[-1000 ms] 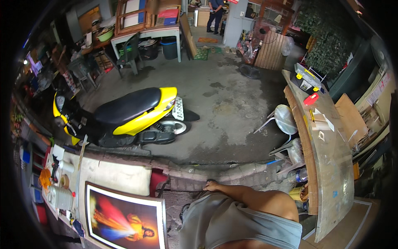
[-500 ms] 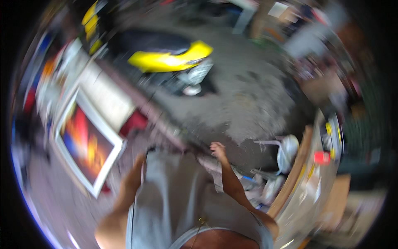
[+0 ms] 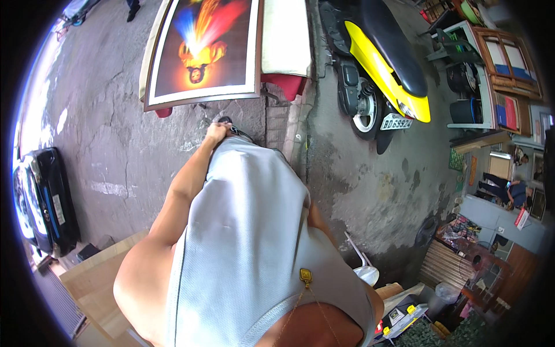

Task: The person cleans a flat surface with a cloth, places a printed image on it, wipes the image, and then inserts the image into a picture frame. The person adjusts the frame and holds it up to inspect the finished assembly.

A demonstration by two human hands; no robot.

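Note:
My left hand [image 3: 217,133] is at my waist, beside the hem of my light grey sleeveless shirt [image 3: 248,202]. Its fingers are curled next to something small and dark, and what is in them, if anything, is hidden. Only the upper part of my right arm [image 3: 321,224] shows; the shirt hides that hand. Ahead of the left hand, apart from it, a framed picture [image 3: 199,52] with a figure and blue, red and yellow rays lies upside down to me. It rests on a stand draped with white cloth [image 3: 285,43] and red cloth [image 3: 287,87].
A yellow and black motor scooter [image 3: 387,63] stands ahead to the right, beyond a low kerb. A dark car [image 3: 49,202] is at far left, with a wooden board [image 3: 104,283] nearer. Shelves [image 3: 485,75], a person [image 3: 511,191] and a white chair [image 3: 367,274] are on the right.
My view has turned left, so the framed picture now sits ahead and the scooter further right. My right hand, seen before with fingers partly bent, has gone out of sight behind the shirt.

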